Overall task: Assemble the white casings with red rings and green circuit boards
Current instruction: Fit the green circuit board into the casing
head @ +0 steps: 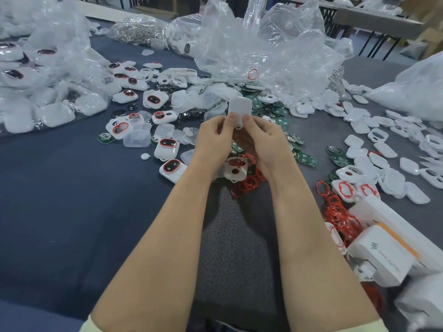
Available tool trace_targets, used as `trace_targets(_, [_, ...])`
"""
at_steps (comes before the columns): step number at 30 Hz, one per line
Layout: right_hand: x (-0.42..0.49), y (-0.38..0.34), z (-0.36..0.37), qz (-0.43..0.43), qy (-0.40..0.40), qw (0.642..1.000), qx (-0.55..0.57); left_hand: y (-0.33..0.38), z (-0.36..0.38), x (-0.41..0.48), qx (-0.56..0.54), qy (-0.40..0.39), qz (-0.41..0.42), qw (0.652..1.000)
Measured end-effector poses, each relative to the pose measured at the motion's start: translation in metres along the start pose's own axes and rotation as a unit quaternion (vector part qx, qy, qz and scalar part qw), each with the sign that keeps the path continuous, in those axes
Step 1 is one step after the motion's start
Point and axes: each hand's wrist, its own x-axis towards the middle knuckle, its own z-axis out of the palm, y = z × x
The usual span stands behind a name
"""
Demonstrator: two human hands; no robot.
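Both hands hold one white casing (pixel 239 108) upright above the table's middle, its plain back toward me. My left hand (pixel 214 137) pinches its lower left edge, and my right hand (pixel 261 140) pinches the lower right edge. Under my wrists lies another white casing (pixel 236 170) with an open window, resting on a heap of red rings (pixel 249 183). Green circuit boards (pixel 306 159) are scattered beyond and to the right of my hands. Finished casings with red rings (pixel 169 168) lie to the left.
Crumpled clear plastic bags (pixel 275 49) fill the back of the dark table (pixel 60 200). A bag of finished casings (pixel 36 87) sits far left. Loose white casing halves (pixel 383 149) spread on the right, more red rings (pixel 335 207) and white boxes (pixel 383 250) at the near right.
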Motion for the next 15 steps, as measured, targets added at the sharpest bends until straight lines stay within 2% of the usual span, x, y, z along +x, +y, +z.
trace_targets(5, [-0.0015, 0.0045, 0.0085, -0.038, 0.041, 0.998, -0.039, -0.0020, 0.0003, -0.0012, -0.044, 0.003, -0.014, 0.999])
trace_targets(8, [-0.0017, 0.0084, 0.0059, -0.111, 0.062, 0.966, -0.227, -0.0029, 0.0013, 0.0019, -0.030, 0.027, -0.041, 0.998])
trace_targets(10, [-0.0011, 0.0077, 0.0017, -0.139, 0.062, 0.939, -0.309, -0.0002, -0.0008, 0.0034, -0.066, 0.043, -0.079, 0.994])
trace_targets(15, [-0.0020, 0.0060, 0.0019, -0.134, 0.041, 0.937, -0.320, -0.0003, -0.0055, 0.0054, -0.148, 0.052, -0.098, 0.983])
